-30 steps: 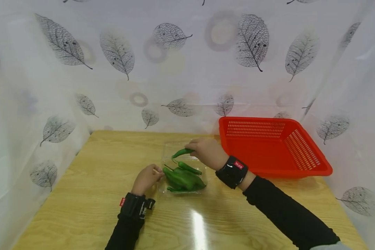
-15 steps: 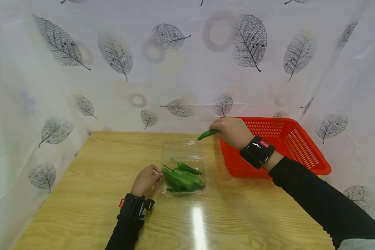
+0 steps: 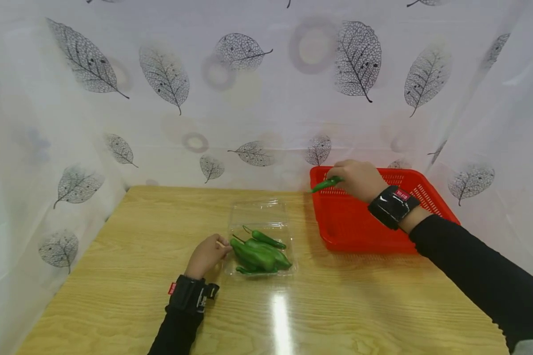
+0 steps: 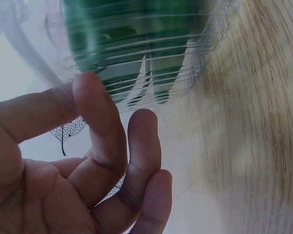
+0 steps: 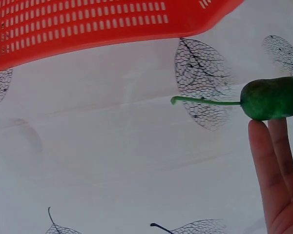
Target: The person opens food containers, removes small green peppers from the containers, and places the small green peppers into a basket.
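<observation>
Spanning the bottom, wood-grain counter (image 3: 360, 305). Red basket (image 3: 364, 239) at right rear. Clear plastic container (image 3: 259, 213) near middle. Left hand (image 3: 208, 254), thumb and finger bent, pinches container's left edge. Right hand (image 3: 361, 178) also pinching, nearly closed. Green peppers (image 3: 259, 255) lie in container. Slim green pepper (image 3: 326, 184) in right hand's grip, above basket's left rear rim.

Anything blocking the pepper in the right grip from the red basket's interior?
Nothing visible: in the head view, the right grip holds the pepper across the red basket's far-left corner. Vertical clearance is unclear.
</observation>
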Demonstrator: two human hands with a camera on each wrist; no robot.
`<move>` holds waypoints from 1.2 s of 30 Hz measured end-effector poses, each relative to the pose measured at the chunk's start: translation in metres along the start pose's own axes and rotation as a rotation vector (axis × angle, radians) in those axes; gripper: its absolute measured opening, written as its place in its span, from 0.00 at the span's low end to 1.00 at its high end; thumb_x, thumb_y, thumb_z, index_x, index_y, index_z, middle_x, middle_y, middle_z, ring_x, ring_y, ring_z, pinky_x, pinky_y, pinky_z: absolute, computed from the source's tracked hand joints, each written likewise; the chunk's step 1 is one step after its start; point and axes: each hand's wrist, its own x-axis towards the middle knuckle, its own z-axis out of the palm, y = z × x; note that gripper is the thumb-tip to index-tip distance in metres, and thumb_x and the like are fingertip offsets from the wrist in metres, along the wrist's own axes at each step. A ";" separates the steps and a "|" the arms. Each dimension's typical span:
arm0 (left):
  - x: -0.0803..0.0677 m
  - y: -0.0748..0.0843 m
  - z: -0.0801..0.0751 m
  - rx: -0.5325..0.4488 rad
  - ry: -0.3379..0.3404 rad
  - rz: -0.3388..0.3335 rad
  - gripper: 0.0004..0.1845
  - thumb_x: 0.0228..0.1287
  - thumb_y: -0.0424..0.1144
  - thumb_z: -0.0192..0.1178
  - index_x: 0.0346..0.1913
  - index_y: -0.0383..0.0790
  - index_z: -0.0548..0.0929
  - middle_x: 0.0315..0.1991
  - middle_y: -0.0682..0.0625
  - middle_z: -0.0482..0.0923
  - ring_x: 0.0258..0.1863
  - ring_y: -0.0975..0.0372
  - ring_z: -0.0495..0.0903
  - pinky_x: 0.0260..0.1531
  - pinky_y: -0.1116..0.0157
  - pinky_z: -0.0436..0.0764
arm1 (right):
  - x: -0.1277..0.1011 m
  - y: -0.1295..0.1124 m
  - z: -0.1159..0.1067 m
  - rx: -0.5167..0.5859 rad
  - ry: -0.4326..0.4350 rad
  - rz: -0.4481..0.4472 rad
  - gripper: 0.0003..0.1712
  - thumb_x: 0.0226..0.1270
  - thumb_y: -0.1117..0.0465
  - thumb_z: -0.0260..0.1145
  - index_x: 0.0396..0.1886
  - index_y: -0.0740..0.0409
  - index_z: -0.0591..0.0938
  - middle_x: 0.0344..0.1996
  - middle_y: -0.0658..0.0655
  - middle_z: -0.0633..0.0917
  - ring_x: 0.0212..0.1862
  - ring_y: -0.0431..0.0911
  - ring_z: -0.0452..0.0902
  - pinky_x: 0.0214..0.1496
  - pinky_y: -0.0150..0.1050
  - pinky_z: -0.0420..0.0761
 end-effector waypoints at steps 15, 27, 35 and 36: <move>0.006 0.001 0.000 0.004 -0.004 -0.008 0.10 0.62 0.39 0.59 0.39 0.35 0.76 0.26 0.45 0.82 0.24 0.60 0.78 0.22 0.67 0.65 | -0.019 0.083 0.012 -0.017 -0.113 0.112 0.12 0.47 0.70 0.73 0.35 0.61 0.86 0.30 0.57 0.84 0.34 0.51 0.79 0.40 0.49 0.80; 0.005 0.001 -0.002 0.003 -0.013 -0.026 0.10 0.63 0.39 0.58 0.40 0.34 0.76 0.25 0.46 0.80 0.22 0.61 0.73 0.22 0.66 0.64 | -0.041 0.144 0.035 -0.036 -0.207 0.201 0.12 0.48 0.69 0.73 0.35 0.67 0.85 0.33 0.64 0.86 0.35 0.57 0.80 0.44 0.54 0.77; 0.002 -0.001 -0.001 -0.010 -0.024 -0.043 0.09 0.63 0.39 0.58 0.40 0.35 0.75 0.25 0.47 0.79 0.22 0.61 0.70 0.22 0.66 0.63 | -0.060 0.171 0.050 0.022 -0.278 0.397 0.14 0.50 0.67 0.71 0.37 0.70 0.84 0.34 0.67 0.85 0.36 0.58 0.79 0.43 0.57 0.77; 0.001 -0.001 -0.001 -0.009 -0.024 -0.042 0.09 0.63 0.39 0.58 0.40 0.35 0.75 0.25 0.47 0.80 0.23 0.62 0.71 0.22 0.66 0.64 | -0.062 0.172 0.051 0.025 -0.284 0.412 0.13 0.50 0.67 0.71 0.35 0.70 0.84 0.33 0.67 0.85 0.35 0.57 0.79 0.42 0.56 0.77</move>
